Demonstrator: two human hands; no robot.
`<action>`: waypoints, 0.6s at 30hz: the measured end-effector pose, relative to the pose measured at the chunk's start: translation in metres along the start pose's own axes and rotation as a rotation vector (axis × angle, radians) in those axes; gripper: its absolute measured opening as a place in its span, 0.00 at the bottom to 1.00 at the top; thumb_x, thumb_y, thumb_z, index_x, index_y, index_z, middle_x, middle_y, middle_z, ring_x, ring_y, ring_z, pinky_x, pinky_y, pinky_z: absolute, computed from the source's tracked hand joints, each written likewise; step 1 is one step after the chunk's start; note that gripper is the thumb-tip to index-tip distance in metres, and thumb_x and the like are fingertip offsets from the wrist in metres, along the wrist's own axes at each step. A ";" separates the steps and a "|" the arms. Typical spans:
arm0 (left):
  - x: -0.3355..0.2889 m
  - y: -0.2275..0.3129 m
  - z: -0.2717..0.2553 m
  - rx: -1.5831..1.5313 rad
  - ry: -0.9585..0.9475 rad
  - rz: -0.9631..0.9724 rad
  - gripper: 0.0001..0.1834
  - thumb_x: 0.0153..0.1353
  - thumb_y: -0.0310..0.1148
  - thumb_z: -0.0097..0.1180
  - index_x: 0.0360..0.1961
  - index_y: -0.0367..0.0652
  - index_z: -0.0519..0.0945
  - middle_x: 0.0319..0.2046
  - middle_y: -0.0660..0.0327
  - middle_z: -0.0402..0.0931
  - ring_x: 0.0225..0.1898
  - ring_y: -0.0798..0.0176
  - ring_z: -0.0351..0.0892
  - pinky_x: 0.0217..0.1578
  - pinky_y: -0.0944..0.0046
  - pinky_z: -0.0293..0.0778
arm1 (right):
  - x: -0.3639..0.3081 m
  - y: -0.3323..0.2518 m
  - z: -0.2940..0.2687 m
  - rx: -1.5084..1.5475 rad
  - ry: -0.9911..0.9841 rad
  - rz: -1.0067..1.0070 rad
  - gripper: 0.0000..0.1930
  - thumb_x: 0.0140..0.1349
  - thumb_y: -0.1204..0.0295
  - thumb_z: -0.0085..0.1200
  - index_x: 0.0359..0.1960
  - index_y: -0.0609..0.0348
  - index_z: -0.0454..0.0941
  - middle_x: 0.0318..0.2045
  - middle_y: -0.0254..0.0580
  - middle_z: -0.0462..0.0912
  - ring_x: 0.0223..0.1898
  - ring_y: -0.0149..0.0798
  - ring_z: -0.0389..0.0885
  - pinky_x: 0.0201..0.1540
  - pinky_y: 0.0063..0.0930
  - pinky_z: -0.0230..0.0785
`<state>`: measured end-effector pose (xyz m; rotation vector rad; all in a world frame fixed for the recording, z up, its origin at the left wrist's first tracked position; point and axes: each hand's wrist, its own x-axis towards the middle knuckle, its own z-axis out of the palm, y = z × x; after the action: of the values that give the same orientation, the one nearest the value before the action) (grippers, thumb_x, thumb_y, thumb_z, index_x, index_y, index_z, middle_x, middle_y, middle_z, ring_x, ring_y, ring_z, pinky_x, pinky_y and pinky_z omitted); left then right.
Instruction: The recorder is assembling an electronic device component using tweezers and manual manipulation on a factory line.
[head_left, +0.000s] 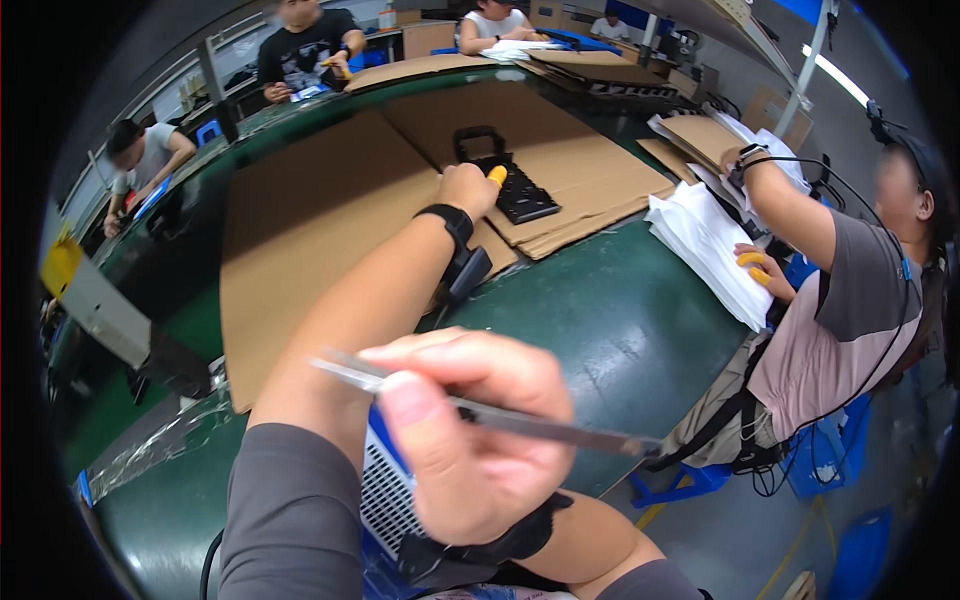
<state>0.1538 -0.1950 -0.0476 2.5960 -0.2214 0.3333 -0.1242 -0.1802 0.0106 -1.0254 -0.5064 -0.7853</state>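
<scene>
My left hand (pixel 468 190) reaches far out over the cardboard, a yellow cover on one fingertip. Its curled fingers hold the near-left edge of a black plastic part (pixel 525 195) with a ridged, slotted surface. A black loop-shaped frame (pixel 480 142) sits just beyond; whether it belongs to the same part I cannot tell. Close in front of me, my right hand (pixel 480 430) grips slim metal tweezers (pixel 545 424) between thumb and fingers, above my left forearm. The tweezers' points face left and are blurred by motion.
Flat cardboard sheets (pixel 300 215) cover much of the green table (pixel 600 320). At right, a co-worker (pixel 840 290) handles white sheets (pixel 705 245). Other people sit along the far side. A grey metal post (pixel 115 310) rises at left, and blue stools (pixel 690 483) stand below.
</scene>
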 end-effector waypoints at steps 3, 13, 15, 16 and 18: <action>0.021 -0.001 0.016 -0.060 -0.078 -0.038 0.17 0.44 0.39 0.52 0.30 0.34 0.77 0.33 0.45 0.73 0.38 0.50 0.73 0.39 0.59 0.68 | 0.002 0.003 0.001 0.077 -0.004 0.018 0.11 0.48 0.85 0.48 0.34 0.68 0.64 0.27 0.55 0.75 0.28 0.36 0.74 0.34 0.26 0.67; -0.095 -0.050 -0.137 -1.008 0.082 -0.127 0.09 0.49 0.22 0.48 0.35 0.35 0.70 0.28 0.61 0.72 0.28 0.69 0.71 0.27 0.75 0.66 | 0.003 -0.008 0.002 0.098 0.115 0.081 0.08 0.49 0.82 0.51 0.32 0.67 0.69 0.25 0.39 0.74 0.22 0.22 0.68 0.24 0.13 0.62; -0.148 -0.076 -0.164 -1.135 -0.004 -0.182 0.09 0.50 0.22 0.47 0.34 0.35 0.70 0.29 0.59 0.72 0.32 0.68 0.71 0.33 0.75 0.67 | 0.006 0.008 -0.009 0.094 0.102 -0.041 0.08 0.48 0.83 0.50 0.31 0.67 0.68 0.26 0.39 0.73 0.24 0.23 0.70 0.26 0.14 0.64; -0.179 -0.098 -0.184 -1.174 -0.105 -0.183 0.08 0.51 0.22 0.45 0.34 0.35 0.71 0.29 0.59 0.72 0.33 0.68 0.71 0.34 0.73 0.68 | 0.009 0.003 -0.004 0.142 0.138 0.017 0.08 0.48 0.84 0.50 0.31 0.66 0.67 0.25 0.39 0.73 0.23 0.23 0.70 0.25 0.14 0.64; -0.238 -0.118 -0.202 -1.418 -0.120 -0.418 0.08 0.51 0.24 0.44 0.33 0.37 0.71 0.30 0.59 0.73 0.33 0.66 0.72 0.34 0.69 0.69 | 0.014 0.010 -0.001 0.135 0.221 0.079 0.06 0.49 0.81 0.50 0.30 0.66 0.67 0.22 0.38 0.73 0.18 0.21 0.67 0.19 0.11 0.59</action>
<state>-0.0871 0.0301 0.0014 1.1961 0.0606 -0.1336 -0.1072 -0.1825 0.0147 -0.8172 -0.3230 -0.7728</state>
